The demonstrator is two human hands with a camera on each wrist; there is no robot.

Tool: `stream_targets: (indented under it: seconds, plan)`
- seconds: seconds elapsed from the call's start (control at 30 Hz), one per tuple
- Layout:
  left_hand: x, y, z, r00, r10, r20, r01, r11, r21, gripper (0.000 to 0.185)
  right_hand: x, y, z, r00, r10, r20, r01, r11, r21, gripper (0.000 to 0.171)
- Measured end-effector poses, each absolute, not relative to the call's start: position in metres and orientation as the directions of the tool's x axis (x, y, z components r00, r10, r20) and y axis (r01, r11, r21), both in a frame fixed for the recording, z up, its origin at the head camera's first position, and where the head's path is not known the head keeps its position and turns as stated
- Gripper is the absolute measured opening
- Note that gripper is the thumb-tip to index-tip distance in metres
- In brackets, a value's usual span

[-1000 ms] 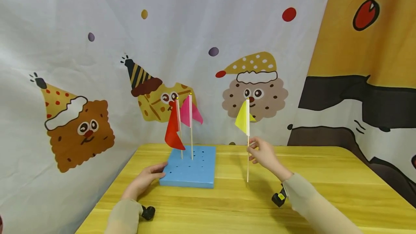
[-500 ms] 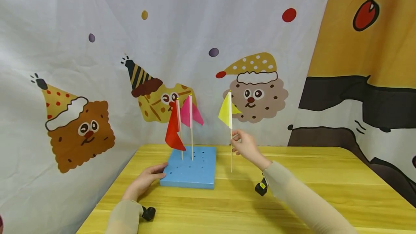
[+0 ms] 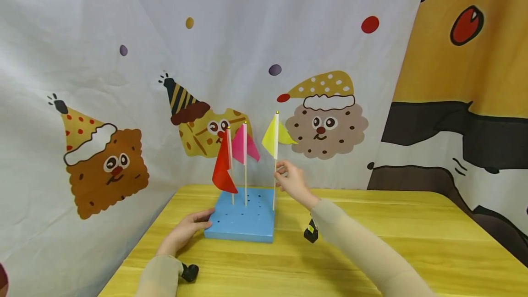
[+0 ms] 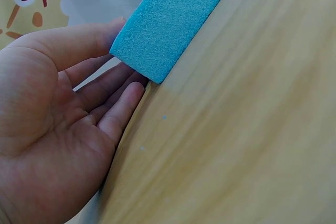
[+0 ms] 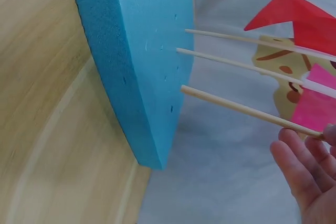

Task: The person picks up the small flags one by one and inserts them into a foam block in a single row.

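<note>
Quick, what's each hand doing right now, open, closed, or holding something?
Left hand: open, fingers straight against the blue foam block.
Right hand: pinching the stick of the yellow flag.

Three flags (image 3: 245, 150) in block (image 3: 241, 223)

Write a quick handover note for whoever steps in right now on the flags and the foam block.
Left hand: open, fingers resting against the near left corner of the blue block, steadying it on the table.
Right hand: pinching the stick of the yellow flag, held upright with its lower end at the block's top near the right edge; the right wrist view suggests the tip is at a hole, but not how far in.
Done: red flag and pink flag stand in the block.
Left: probably seat the yellow flag and let go. No other loose flags are in view.
</note>
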State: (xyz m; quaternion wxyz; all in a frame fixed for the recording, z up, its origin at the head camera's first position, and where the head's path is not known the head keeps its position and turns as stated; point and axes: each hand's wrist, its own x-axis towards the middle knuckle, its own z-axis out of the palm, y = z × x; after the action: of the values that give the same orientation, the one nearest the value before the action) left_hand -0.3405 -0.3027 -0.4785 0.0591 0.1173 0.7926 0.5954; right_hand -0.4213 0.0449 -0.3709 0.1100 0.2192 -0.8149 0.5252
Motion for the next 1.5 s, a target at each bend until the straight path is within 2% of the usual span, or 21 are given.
stream_targets:
  seconds: [0.33,0.6,1.1,1.5]
  plan:
    - [-0.341,-0.302,-0.477,-0.966,0.253,0.048,0.119,0.273,0.955,0.057,-0.435,0.021,-0.380,-0.872,-0.250,0.421,-0.482,0.286,-0.828,0.021]
    - [-0.341,-0.299,-0.478,-0.969,0.238,0.067,0.131,0.263,0.956,0.056,-0.440,0.011,-0.385,-0.855,-0.269,0.443,-0.513,0.315,-0.798,0.020]
    - [-0.340,-0.299,-0.481,-0.968,0.245,0.050,0.116,0.265,0.957,0.057,-0.448,0.005,-0.398,-0.873,-0.285,0.395,-0.478,0.348,-0.806,0.020]
    - [-0.338,-0.300,-0.478,-0.970,0.236,0.060,0.122,0.259,0.958,0.056,-0.444,0.000,-0.405,-0.868,-0.271,0.416,-0.494,0.392,-0.776,0.018]
